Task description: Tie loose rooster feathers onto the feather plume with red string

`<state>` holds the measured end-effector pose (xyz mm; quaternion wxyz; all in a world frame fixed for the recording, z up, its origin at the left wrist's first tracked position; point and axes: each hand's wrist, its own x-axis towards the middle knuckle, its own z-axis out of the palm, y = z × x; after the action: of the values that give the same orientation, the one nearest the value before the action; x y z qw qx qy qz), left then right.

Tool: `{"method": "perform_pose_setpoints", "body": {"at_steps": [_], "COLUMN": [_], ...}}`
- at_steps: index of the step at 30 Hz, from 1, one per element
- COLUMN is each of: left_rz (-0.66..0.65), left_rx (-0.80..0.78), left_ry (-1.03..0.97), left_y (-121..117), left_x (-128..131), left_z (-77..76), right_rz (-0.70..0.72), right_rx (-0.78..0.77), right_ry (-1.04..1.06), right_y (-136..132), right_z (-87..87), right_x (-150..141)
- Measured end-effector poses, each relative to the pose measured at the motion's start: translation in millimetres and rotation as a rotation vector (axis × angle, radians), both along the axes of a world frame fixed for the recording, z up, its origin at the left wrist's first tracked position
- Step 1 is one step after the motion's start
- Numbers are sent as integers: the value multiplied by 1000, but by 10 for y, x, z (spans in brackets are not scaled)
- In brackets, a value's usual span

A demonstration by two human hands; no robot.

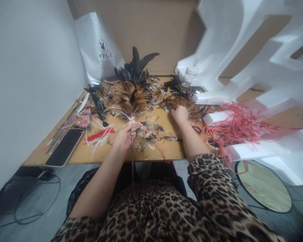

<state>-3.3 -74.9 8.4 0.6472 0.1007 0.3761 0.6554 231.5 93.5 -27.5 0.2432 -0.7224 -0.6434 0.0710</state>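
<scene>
My left hand (123,137) is closed round the thin stick of a feather duster, just under its head. Brown feathers (128,101) fan out from the stick's top, with long black feathers (136,65) rising behind them. A pinkish-red string (154,137) is wound at the feather base and trails right over the table's front edge. My right hand (180,115) reaches into a pile of loose brown feathers (178,103) on the right; its fingertips are hidden there, so their grip does not show.
A phone (65,147) lies at the left front of the wooden table (103,148). A white bag (96,50) stands at the back left. Near a clear jar (190,75), white foam (227,43) and tangled red strings (242,124) fill the right side. Thin sticks lie along the left.
</scene>
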Motion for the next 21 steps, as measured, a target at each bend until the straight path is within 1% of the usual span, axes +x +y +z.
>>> {"method": "perform_pose_setpoints", "body": {"at_steps": [2,4,7,8,10,12,15,18,21], "left_rz": [-18,-29,-29,-28,-37,-48,-49,-41,-35], "left_rx": [5,3,-7,-10,-13,-15,-4,46,77], "left_ry": [-6,-10,-14,-17,-31,-43,-26,12,40], "left_y": [17,35,53,54,48,33,8,-15,-38], "left_x": [14,34,68,80,101,117,129,127,121], "left_z": [-29,-59,-78,-75,-57,-35,-25,-40,-46], "right_rz": [25,74,229,297,429,523,607,632,647], "right_rx": [32,3,-155,-214,-316,-383,-445,-451,-424], "right_ry": [272,636,1174,1308,1484,1555,1550,1521,1471], "right_y": [-55,-145,-343,-424,-600,-777,-986,-1084,-1102], "right_z": [43,108,242,290,379,440,457,399,331], "right_x": [41,36,-65,-121,-257,-419,-676,-893,-1025]}}
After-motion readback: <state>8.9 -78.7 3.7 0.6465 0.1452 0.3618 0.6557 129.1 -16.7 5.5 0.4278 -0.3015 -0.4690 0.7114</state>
